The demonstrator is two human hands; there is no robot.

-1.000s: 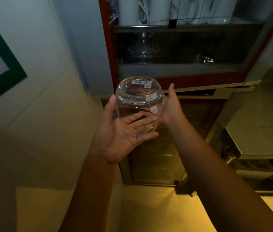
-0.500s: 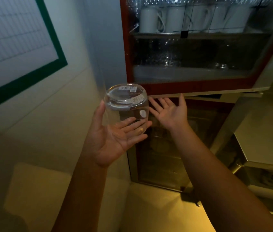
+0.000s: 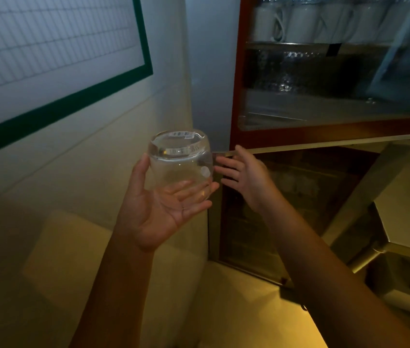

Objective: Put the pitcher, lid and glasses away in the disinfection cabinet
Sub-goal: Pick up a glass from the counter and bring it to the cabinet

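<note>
The empty glass sits upturned, sticker on its base, on the left hand's flat fingers, thumb against its side, just left of the cabinet. The right hand is spread beside it, holding nothing. Behind the cabinet's door, white mugs line the top shelf, with glassware below

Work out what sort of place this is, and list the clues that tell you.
Probably a staff kitchen or pantry: a glass-fronted cabinet holds a shelf of white mugs, what looks like a steel worktop stands to its right, and the left hand carries an upturned glass.
</note>
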